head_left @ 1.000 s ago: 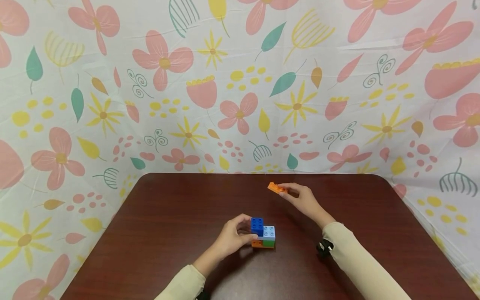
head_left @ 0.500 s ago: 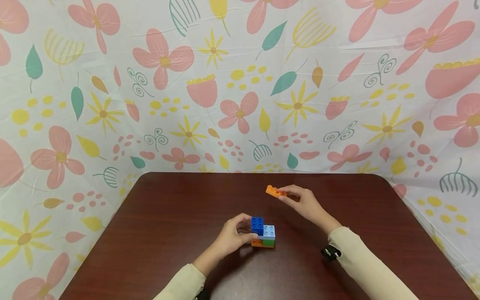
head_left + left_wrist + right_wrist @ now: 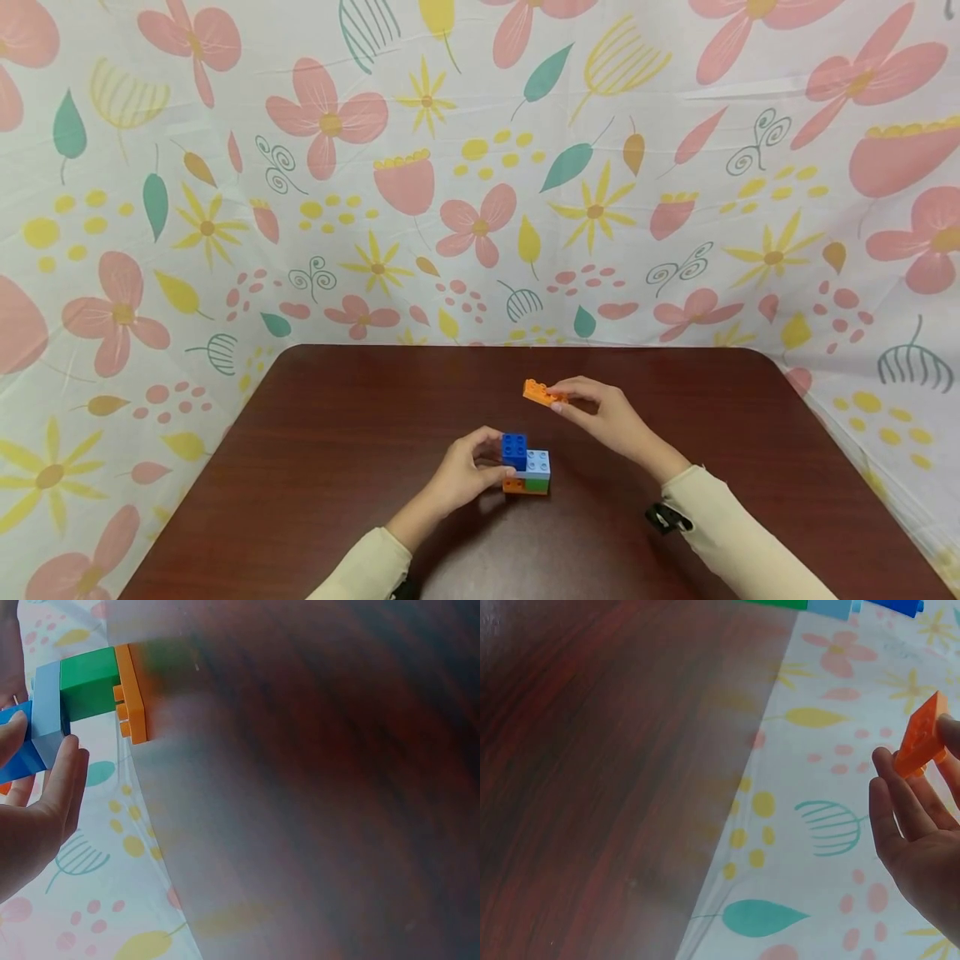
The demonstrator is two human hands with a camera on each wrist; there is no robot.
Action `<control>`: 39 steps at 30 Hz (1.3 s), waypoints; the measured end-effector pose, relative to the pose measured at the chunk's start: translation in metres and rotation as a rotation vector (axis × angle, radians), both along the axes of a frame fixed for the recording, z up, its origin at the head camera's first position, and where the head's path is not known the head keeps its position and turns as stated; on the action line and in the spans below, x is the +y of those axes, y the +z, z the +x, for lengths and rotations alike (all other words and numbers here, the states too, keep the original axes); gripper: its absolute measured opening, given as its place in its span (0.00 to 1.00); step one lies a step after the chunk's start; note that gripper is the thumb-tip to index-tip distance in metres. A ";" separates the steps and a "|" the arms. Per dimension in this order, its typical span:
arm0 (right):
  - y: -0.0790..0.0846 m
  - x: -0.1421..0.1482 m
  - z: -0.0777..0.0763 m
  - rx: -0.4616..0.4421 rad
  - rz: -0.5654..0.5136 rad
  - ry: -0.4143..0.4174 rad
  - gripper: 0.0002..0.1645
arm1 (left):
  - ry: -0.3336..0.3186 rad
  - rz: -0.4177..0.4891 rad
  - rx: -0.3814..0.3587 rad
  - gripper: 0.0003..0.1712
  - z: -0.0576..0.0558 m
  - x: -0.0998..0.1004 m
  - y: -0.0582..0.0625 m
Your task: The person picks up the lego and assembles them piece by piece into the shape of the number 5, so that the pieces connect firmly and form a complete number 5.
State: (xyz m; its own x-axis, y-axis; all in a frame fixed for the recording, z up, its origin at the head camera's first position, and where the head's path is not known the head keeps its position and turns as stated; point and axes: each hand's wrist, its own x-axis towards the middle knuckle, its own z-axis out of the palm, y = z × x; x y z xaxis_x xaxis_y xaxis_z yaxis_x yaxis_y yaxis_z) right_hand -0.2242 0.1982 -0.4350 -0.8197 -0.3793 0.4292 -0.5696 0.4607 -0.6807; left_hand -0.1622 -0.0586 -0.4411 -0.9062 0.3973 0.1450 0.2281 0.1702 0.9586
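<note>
A small stack of toy building bricks stands on the table. Its thin orange base (image 3: pixel 133 697) carries a green brick (image 3: pixel 90 681), then a light blue brick (image 3: pixel 537 462), with a dark blue brick (image 3: pixel 514 450) on top at the left. My left hand (image 3: pixel 463 473) pinches the stack from the left, thumb in front and fingers behind, around the blue bricks. Behind and right of the stack, my right hand (image 3: pixel 606 412) holds a thin orange brick (image 3: pixel 536 392) between thumb and fingers, raised above the table. In the right wrist view its underside faces the camera.
The dark brown table (image 3: pixel 360 400) has rounded far corners. Right behind its far edge hangs a white cloth (image 3: pixel 465 317) printed with flowers and leaves. A black strap (image 3: pixel 667 517) sits at the right wrist.
The right hand has moved left and toward me with the thin orange brick, coming closer to the stack. The left hand and the stack have stayed in place.
</note>
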 end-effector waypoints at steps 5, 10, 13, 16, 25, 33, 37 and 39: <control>0.002 -0.004 0.009 0.007 0.008 0.036 0.16 | 0.003 -0.003 -0.006 0.20 -0.005 0.001 -0.008; 0.004 -0.008 0.019 0.009 0.017 0.076 0.17 | 0.007 -0.004 -0.007 0.20 -0.015 0.000 -0.029; 0.003 -0.010 0.023 0.025 0.020 0.105 0.16 | 0.006 0.000 -0.007 0.21 -0.019 -0.001 -0.035; 0.002 -0.012 0.027 0.041 0.031 0.126 0.16 | -0.001 0.001 -0.001 0.20 -0.020 -0.001 -0.037; 0.004 -0.018 0.036 0.054 0.051 0.170 0.15 | -0.004 -0.014 -0.017 0.20 -0.020 -0.002 -0.036; 0.000 -0.020 0.039 0.059 0.075 0.195 0.14 | 0.000 -0.015 -0.037 0.21 -0.019 -0.002 -0.035; -0.001 -0.022 0.039 0.063 0.075 0.214 0.14 | 0.007 -0.019 -0.032 0.21 -0.017 -0.001 -0.031; 0.000 -0.022 0.040 0.069 0.073 0.220 0.14 | 0.010 -0.029 -0.030 0.20 -0.014 0.000 -0.025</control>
State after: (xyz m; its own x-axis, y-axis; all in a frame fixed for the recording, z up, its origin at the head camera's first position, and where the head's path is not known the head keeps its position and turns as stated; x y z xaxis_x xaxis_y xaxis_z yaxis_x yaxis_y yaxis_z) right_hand -0.1846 0.1759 -0.4350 -0.6833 -0.5778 0.4464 -0.7060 0.3670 -0.6056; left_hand -0.1767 -0.0586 -0.4664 -0.9139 0.3918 0.1062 0.1975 0.2007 0.9595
